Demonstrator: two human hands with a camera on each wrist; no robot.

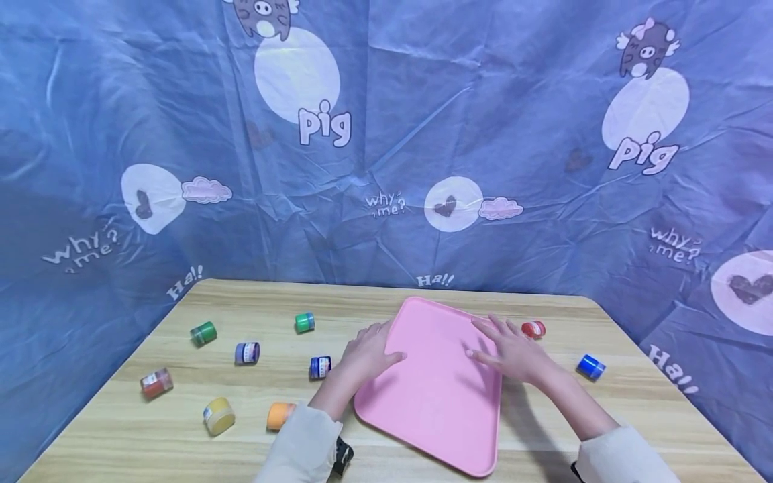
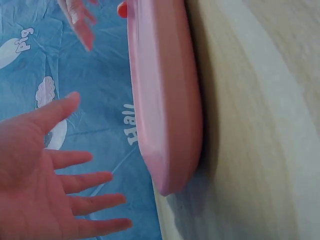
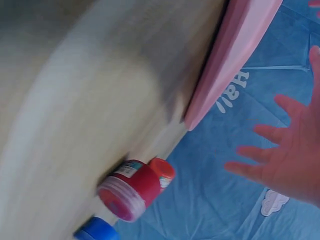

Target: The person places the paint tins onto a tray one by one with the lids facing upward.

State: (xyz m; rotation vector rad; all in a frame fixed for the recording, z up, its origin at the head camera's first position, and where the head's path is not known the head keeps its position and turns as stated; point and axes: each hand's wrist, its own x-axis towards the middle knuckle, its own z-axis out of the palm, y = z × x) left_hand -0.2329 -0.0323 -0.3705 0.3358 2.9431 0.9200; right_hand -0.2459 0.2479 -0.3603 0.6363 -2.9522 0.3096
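Note:
A pink rectangular tray (image 1: 437, 396) lies on the wooden table, turned slightly askew. My left hand (image 1: 370, 354) is over its left edge with fingers spread, and my right hand (image 1: 514, 352) is over its right edge in the same way. From the left wrist view, the left hand (image 2: 55, 185) shows an open palm apart from the tray wall (image 2: 172, 100). Likewise the right hand (image 3: 295, 145) has straight, spread fingers and holds nothing in the right wrist view. A red paint jar (image 1: 534, 329) lies just beyond the right hand.
Left of the tray lie several small paint jars, among them an orange jar (image 1: 279, 416), a yellow jar (image 1: 219, 416), a red jar (image 1: 157, 384) and a green jar (image 1: 304, 322). A blue jar (image 1: 591, 367) lies at the right. Blue printed cloth (image 1: 386, 147) hangs behind the table.

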